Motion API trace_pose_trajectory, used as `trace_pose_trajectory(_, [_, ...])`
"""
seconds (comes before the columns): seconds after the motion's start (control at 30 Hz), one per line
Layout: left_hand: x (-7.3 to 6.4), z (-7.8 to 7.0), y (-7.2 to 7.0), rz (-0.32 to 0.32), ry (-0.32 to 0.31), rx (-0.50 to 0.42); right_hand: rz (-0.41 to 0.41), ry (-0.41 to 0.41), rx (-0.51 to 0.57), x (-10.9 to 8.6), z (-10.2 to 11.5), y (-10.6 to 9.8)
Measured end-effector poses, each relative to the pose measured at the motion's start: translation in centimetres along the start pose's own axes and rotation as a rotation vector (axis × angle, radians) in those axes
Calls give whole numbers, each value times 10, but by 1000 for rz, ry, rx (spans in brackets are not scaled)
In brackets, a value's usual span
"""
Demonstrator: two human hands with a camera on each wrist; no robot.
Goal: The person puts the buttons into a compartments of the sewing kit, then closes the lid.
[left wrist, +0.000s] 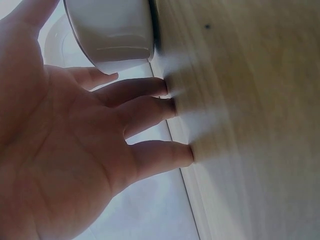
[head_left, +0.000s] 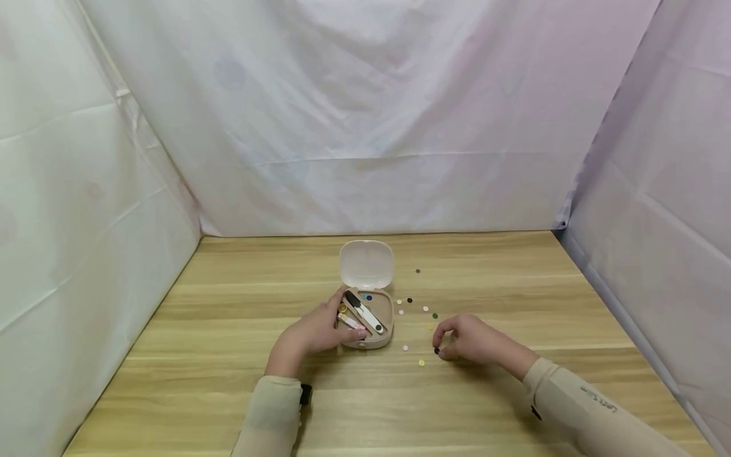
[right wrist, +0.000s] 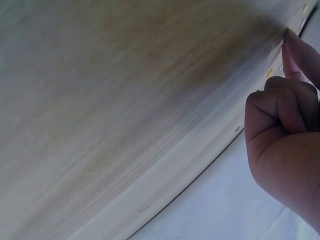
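Note:
An open sewing box (head_left: 374,343) stands on the table, its clear lid (head_left: 367,264) tipped back. My left hand (head_left: 320,327) grips the box from its left side, thumb over the front rim. In the left wrist view the other fingertips (left wrist: 186,154) of that hand touch the tabletop. Inside the box lie thread snips (head_left: 365,313), a pinkish-white item (head_left: 351,321), a yellow ring-shaped item (head_left: 342,308) and a blue button (head_left: 369,298). To the right, my right hand (head_left: 471,339) pinches a dark button (head_left: 436,350) between thumb and index finger, at the tabletop.
Several loose buttons lie between the box and my right hand, among them a yellow button (head_left: 421,363), a white button (head_left: 405,348) and a green button (head_left: 435,315). Farther back is a brownish button (head_left: 418,271). White cloth (head_left: 377,190) hangs behind the wooden table (head_left: 240,304).

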State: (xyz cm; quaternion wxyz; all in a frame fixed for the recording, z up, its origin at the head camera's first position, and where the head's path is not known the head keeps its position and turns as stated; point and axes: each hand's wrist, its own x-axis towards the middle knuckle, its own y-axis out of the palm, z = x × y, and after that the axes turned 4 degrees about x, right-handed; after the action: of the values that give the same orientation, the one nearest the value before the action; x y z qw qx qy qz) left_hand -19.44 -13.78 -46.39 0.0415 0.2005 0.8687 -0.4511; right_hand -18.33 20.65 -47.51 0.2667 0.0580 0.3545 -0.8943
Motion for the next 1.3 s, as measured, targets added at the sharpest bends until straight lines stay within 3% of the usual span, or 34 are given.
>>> trace_pose_trajectory(1.3, [1,0,0,-6,-2,-4,-19,-65,-68,3,1,-2])
